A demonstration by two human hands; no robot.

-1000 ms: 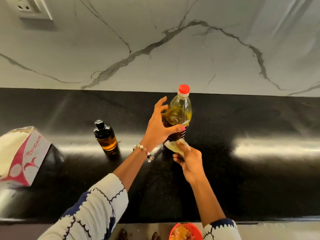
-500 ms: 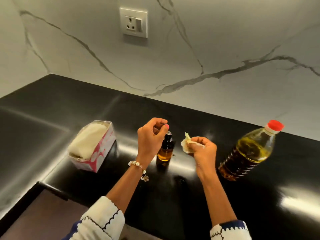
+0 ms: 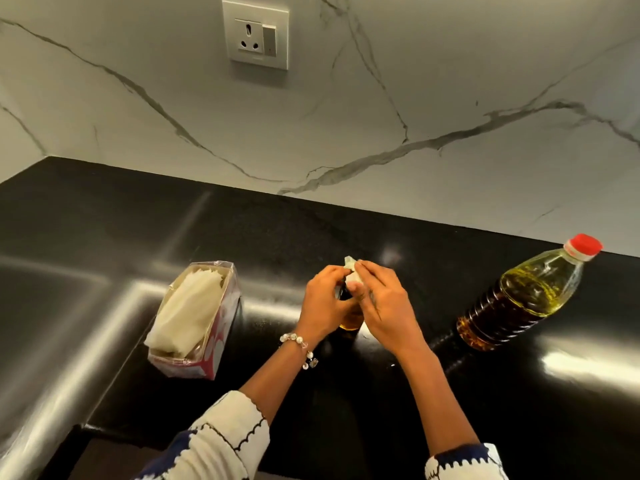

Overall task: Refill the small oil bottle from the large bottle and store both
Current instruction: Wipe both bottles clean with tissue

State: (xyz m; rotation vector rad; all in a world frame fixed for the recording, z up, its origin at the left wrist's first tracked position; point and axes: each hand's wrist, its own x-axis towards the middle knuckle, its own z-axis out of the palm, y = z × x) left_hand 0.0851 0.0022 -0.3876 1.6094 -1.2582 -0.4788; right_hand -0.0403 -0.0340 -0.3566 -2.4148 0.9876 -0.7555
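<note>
Near the middle of the frame, both hands met over the small oil bottle (image 3: 350,320) standing on the black counter (image 3: 104,254). The left hand (image 3: 323,306) had its fingers curled around the bottle. The right hand (image 3: 382,303) pinched a crumpled tissue (image 3: 351,268) against the bottle's top. The large bottle (image 3: 519,299), red cap on, stood at the right of the frame, well apart. A tissue box (image 3: 194,320) sat at the left.
</note>
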